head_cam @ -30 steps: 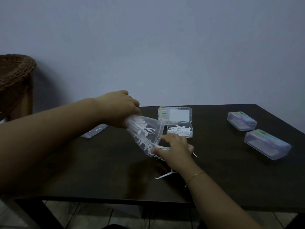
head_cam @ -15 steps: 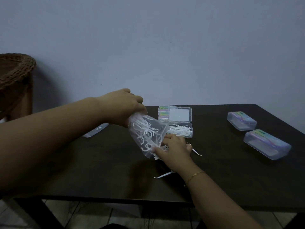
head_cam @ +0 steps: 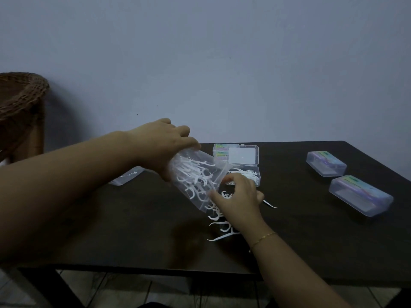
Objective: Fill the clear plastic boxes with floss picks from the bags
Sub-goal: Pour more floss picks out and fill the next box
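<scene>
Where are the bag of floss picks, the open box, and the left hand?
bag of floss picks (head_cam: 195,181), head view, its clear middle.
open box (head_cam: 243,155), head view, raised lid.
left hand (head_cam: 162,147), head view, its back.

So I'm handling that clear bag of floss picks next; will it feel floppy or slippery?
Probably floppy: the bag sags and creases below the left hand. Likely light, one hand lifts it. Picks may spill; loose floss picks lie beneath it.

view: single head-worn wide-angle | faced: forward and down across the desk (head_cam: 311,236) toward the wall (head_cam: 222,63) | range: close, near edge low in frame, far edge mid-frame | overlap: none, one view only
</scene>
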